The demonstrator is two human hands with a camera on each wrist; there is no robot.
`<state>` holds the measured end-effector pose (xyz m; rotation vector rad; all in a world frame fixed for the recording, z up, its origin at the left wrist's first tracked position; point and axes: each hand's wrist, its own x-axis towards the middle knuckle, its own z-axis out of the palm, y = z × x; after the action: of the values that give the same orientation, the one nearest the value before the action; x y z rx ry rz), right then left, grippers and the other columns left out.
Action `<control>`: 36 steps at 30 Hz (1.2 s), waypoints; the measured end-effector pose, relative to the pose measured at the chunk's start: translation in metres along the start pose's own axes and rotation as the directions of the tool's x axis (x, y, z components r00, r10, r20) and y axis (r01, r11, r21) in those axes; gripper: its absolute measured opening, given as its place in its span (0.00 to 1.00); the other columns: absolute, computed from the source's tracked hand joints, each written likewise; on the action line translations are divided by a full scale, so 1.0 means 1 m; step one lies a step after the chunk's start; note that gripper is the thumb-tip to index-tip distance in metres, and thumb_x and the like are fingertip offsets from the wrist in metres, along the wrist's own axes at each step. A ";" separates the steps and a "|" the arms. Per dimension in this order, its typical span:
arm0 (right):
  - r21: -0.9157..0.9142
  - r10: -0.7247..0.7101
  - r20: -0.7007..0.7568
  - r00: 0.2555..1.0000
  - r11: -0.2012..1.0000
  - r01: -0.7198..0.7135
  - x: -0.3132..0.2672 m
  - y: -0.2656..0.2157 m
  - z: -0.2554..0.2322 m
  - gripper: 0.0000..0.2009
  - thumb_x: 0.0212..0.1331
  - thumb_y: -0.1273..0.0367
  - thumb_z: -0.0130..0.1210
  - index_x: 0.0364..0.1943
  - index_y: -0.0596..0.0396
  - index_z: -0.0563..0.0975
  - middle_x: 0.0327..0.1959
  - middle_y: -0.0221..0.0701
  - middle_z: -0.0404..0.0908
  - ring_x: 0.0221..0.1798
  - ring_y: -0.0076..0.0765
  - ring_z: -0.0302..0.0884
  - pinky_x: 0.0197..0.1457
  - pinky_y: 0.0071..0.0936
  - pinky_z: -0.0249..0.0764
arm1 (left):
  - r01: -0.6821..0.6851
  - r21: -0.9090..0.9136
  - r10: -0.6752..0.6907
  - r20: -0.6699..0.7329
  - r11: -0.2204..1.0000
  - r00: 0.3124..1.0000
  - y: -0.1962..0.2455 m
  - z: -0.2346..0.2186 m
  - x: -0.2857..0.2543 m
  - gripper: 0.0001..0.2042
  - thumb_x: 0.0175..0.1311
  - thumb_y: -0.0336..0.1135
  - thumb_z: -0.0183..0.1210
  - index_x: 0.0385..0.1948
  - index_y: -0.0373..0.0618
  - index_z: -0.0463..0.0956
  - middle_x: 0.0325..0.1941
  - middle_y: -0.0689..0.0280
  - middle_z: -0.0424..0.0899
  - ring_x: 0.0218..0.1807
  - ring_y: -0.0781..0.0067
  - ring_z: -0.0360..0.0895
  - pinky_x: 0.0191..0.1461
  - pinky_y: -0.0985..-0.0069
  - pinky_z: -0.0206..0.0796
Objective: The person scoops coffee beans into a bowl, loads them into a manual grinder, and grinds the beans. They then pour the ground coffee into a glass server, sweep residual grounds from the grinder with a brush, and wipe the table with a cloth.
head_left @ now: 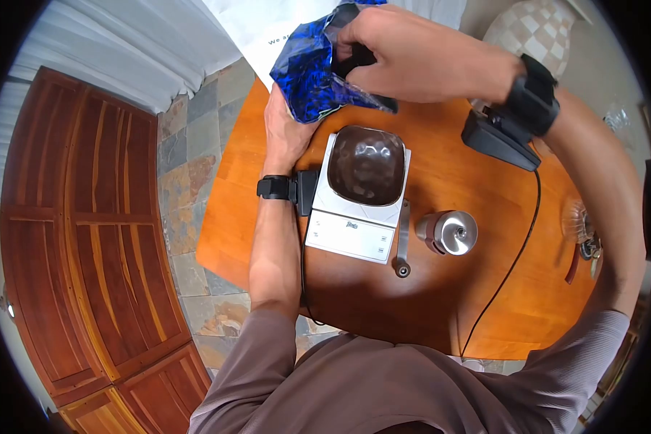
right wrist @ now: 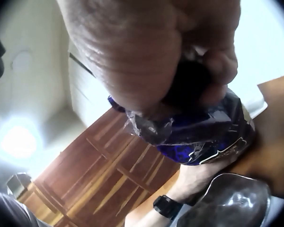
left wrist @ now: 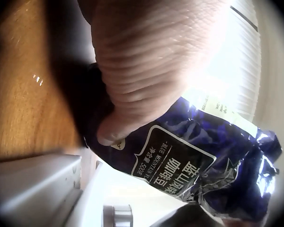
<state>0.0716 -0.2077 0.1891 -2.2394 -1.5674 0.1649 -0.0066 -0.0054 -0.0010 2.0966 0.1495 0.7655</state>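
Note:
A shiny blue coffee bean bag (head_left: 304, 69), its label showing in the left wrist view, is held tilted above the far part of the table. My left hand (head_left: 288, 130) grips its lower part from beneath, thumb (left wrist: 116, 125) laid along the label. Up at the crumpled mouth, my right hand (head_left: 405, 54) holds the bag's edge with bent fingers (right wrist: 215, 92); a dark area shows between thumb and fingers. Just nearer to me, a glossy dark brown bowl (head_left: 365, 170) sits on a white kitchen scale (head_left: 351, 235).
Right of the scale lie a crank handle (head_left: 403, 242) and a steel hand grinder (head_left: 452, 233). Black cables (head_left: 517, 249) trail from both wrist cameras. A white printed sheet (head_left: 257, 32) is behind the bag. Small items (head_left: 582, 239) lie at the table's right edge.

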 end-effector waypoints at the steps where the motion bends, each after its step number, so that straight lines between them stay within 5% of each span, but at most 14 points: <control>1: -0.019 0.125 0.077 0.989 0.992 -0.124 -0.004 -0.015 -0.009 0.10 0.55 0.72 0.57 0.30 0.71 0.81 0.30 0.53 0.82 0.37 0.55 0.85 0.41 0.41 0.80 | 0.018 0.033 -0.020 0.071 0.999 0.997 0.009 -0.005 0.000 0.33 0.51 0.36 0.78 0.60 0.39 0.73 0.56 0.52 0.84 0.57 0.54 0.83 0.60 0.65 0.73; 2: -0.021 0.122 0.080 0.989 0.992 -0.121 -0.003 -0.006 0.000 0.10 0.55 0.72 0.57 0.30 0.71 0.81 0.30 0.53 0.82 0.37 0.55 0.85 0.41 0.41 0.80 | 0.021 0.032 -0.023 0.067 0.999 0.997 0.009 -0.005 0.000 0.33 0.51 0.36 0.78 0.60 0.39 0.73 0.56 0.52 0.84 0.57 0.54 0.83 0.60 0.65 0.73; 3: -0.171 -0.084 -0.107 0.991 0.983 0.065 -0.001 0.009 0.016 0.09 0.55 0.73 0.57 0.30 0.71 0.80 0.30 0.53 0.82 0.36 0.54 0.84 0.41 0.41 0.80 | 0.048 0.014 -0.049 0.076 0.999 0.996 0.008 -0.004 -0.001 0.33 0.51 0.36 0.78 0.59 0.39 0.74 0.56 0.52 0.84 0.57 0.54 0.83 0.60 0.65 0.74; 4: -0.348 -0.309 -0.255 0.916 0.914 0.211 0.001 0.011 0.021 0.08 0.55 0.74 0.57 0.30 0.71 0.80 0.30 0.53 0.82 0.36 0.53 0.84 0.42 0.40 0.80 | 0.073 -0.004 -0.072 0.087 0.997 0.994 0.008 -0.004 0.000 0.33 0.51 0.36 0.78 0.59 0.39 0.74 0.55 0.51 0.84 0.57 0.53 0.83 0.60 0.65 0.74; 5: -0.349 -0.307 -0.256 0.916 0.914 0.209 0.000 0.014 0.022 0.08 0.55 0.74 0.57 0.30 0.71 0.80 0.30 0.53 0.82 0.36 0.53 0.84 0.42 0.40 0.80 | 0.071 -0.005 -0.071 0.088 0.997 0.994 0.004 -0.003 0.001 0.33 0.51 0.36 0.78 0.59 0.39 0.74 0.55 0.51 0.84 0.57 0.53 0.83 0.60 0.65 0.74; 7: -0.310 -0.133 -0.011 0.991 0.943 0.123 0.001 0.015 0.020 0.11 0.52 0.78 0.58 0.41 0.70 0.81 0.36 0.53 0.82 0.43 0.54 0.82 0.47 0.44 0.76 | -0.015 0.013 0.015 0.032 1.000 0.999 -0.002 -0.001 0.000 0.32 0.50 0.36 0.78 0.58 0.38 0.74 0.55 0.50 0.84 0.57 0.53 0.83 0.60 0.65 0.74; 8: -0.312 -0.133 -0.010 0.991 0.942 0.123 0.002 0.012 0.017 0.11 0.52 0.78 0.58 0.41 0.70 0.81 0.36 0.53 0.82 0.43 0.54 0.82 0.47 0.44 0.76 | -0.016 0.012 0.016 0.031 1.000 0.999 -0.003 -0.001 -0.001 0.32 0.50 0.36 0.78 0.58 0.38 0.74 0.55 0.50 0.84 0.57 0.53 0.83 0.60 0.65 0.74; 10: 0.132 0.111 0.080 0.991 0.984 -0.121 0.003 0.008 0.010 0.13 0.53 0.77 0.59 0.43 0.68 0.81 0.35 0.49 0.83 0.38 0.46 0.81 0.44 0.39 0.76 | 0.018 0.002 -0.018 0.072 1.000 0.997 0.000 -0.002 0.000 0.32 0.51 0.36 0.78 0.59 0.39 0.74 0.54 0.52 0.85 0.55 0.54 0.84 0.59 0.65 0.74; 11: 0.129 0.115 0.074 0.991 0.984 -0.124 0.000 0.011 0.012 0.13 0.53 0.77 0.59 0.43 0.68 0.81 0.35 0.49 0.83 0.38 0.46 0.81 0.44 0.39 0.76 | 0.012 -0.001 -0.012 0.074 1.000 0.997 0.004 -0.002 0.002 0.32 0.51 0.36 0.78 0.59 0.39 0.74 0.54 0.52 0.85 0.55 0.54 0.84 0.59 0.65 0.74; 13: 0.086 0.020 -0.163 0.986 0.996 -0.006 -0.006 0.014 0.016 0.12 0.54 0.75 0.62 0.42 0.67 0.80 0.30 0.40 0.82 0.32 0.35 0.78 0.39 0.33 0.75 | 0.070 0.003 -0.069 0.104 0.998 0.992 0.013 -0.004 0.001 0.31 0.51 0.36 0.78 0.58 0.39 0.75 0.53 0.53 0.86 0.54 0.55 0.84 0.58 0.65 0.74; 16: 0.159 0.162 -0.166 0.973 0.978 -0.136 -0.026 0.006 0.000 0.15 0.53 0.69 0.62 0.40 0.68 0.82 0.27 0.48 0.81 0.32 0.47 0.81 0.40 0.38 0.77 | 0.025 -0.017 -0.023 0.102 1.000 0.994 0.011 -0.003 0.001 0.29 0.52 0.37 0.78 0.55 0.40 0.78 0.53 0.54 0.86 0.53 0.56 0.84 0.57 0.66 0.74; 20: 0.293 0.180 -0.269 0.946 0.951 -0.098 -0.046 0.020 -0.005 0.15 0.54 0.70 0.63 0.42 0.67 0.81 0.27 0.40 0.80 0.30 0.36 0.78 0.37 0.35 0.74 | 0.023 -0.042 -0.020 0.089 0.999 0.996 0.008 0.000 0.000 0.27 0.51 0.37 0.78 0.53 0.39 0.79 0.52 0.55 0.87 0.53 0.56 0.84 0.57 0.66 0.74; 26: 0.485 0.224 -0.186 0.957 0.867 -0.109 -0.063 0.030 -0.006 0.14 0.57 0.70 0.65 0.44 0.64 0.80 0.25 0.27 0.75 0.30 0.21 0.70 0.34 0.26 0.68 | 0.047 -0.065 -0.037 0.147 0.997 0.988 0.005 -0.003 0.000 0.27 0.53 0.35 0.78 0.55 0.40 0.78 0.52 0.55 0.87 0.54 0.57 0.84 0.57 0.66 0.74; 36: 0.579 0.216 -0.165 0.962 0.811 -0.083 -0.068 0.024 0.005 0.15 0.57 0.68 0.66 0.43 0.64 0.79 0.28 0.27 0.76 0.32 0.21 0.71 0.36 0.25 0.69 | 0.070 -0.034 -0.062 0.194 0.997 0.979 0.000 -0.003 -0.005 0.22 0.55 0.35 0.76 0.51 0.40 0.82 0.48 0.57 0.89 0.51 0.59 0.86 0.55 0.66 0.75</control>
<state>0.0660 -0.2763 0.1661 -1.8222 -1.0389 0.3605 -0.0126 -0.0049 -0.0020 2.1031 0.0959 0.5178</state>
